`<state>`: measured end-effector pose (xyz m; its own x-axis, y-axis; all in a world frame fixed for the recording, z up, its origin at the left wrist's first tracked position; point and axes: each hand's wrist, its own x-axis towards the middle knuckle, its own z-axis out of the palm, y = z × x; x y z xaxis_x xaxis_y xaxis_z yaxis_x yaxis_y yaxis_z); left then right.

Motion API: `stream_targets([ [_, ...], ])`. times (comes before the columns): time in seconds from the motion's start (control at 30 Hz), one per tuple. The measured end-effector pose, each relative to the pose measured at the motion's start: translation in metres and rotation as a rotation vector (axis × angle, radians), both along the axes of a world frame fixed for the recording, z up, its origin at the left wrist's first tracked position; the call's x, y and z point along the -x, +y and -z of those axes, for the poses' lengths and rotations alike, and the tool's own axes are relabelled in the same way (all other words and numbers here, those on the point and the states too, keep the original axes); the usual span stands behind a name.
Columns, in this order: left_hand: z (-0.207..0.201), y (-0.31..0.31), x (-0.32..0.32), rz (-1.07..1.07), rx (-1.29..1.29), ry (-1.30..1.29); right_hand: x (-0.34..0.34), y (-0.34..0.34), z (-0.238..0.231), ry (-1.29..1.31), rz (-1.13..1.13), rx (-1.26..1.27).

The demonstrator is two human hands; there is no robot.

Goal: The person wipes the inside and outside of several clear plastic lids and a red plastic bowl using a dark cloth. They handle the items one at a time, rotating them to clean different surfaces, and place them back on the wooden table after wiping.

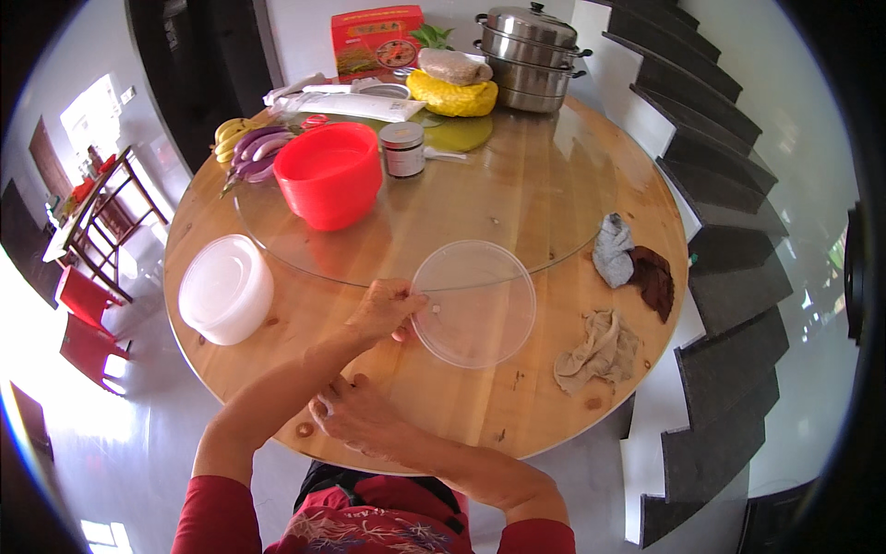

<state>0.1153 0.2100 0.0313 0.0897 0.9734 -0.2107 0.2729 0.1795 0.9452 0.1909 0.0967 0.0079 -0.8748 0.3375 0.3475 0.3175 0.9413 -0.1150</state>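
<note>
Two bare hands are in view, one left hand [383, 309] and one right hand [355, 413], with one round clear plastic lid [475, 309], one round white plastic tub [224, 291], one silver-lidded cylindrical jar [403, 152] and one tiered stainless-steel pot [528, 69]. Crumpled cloths number three: one grey cloth [613, 251], one dark brown cloth [653, 284], one beige cloth [600, 354].

A tiered, lidded steel pot [524, 78] stands beside a crinkled yellow bundle [454, 97] — long purple eggplants [256, 153] lie by curved yellow bananas [231, 136], a crumpled beige cloth [599, 352] well apart.
</note>
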Motion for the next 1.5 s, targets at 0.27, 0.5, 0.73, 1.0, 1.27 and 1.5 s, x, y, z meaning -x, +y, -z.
stream_targets([
  [0.27, -0.016, -0.072, 0.084, -0.259, -0.151, -0.007, -0.03, 0.021, -0.061, 0.477, -0.473, 0.871],
  [0.5, 0.005, -0.137, 0.108, -0.462, -0.093, -0.388, -0.013, 0.043, -0.021, 0.496, 0.349, 0.173],
  [0.73, 0.016, -0.167, 0.115, -0.422, -0.202, -0.349, 0.0, 0.026, -0.011, 0.207, 0.127, 0.249],
  [1.0, 0.045, -0.162, 0.128, -0.476, -0.249, -0.126, 0.045, 0.017, -0.005, 0.22, -0.128, 0.043],
  [1.27, 0.021, -0.163, 0.117, -0.499, -0.031, -0.342, 0.07, 0.043, 0.003, 0.141, 0.217, -0.174],
  [1.5, 0.02, -0.161, 0.11, -0.593, -0.042, -0.291, 0.036, 0.04, 0.0, -0.146, 0.388, -0.355],
])
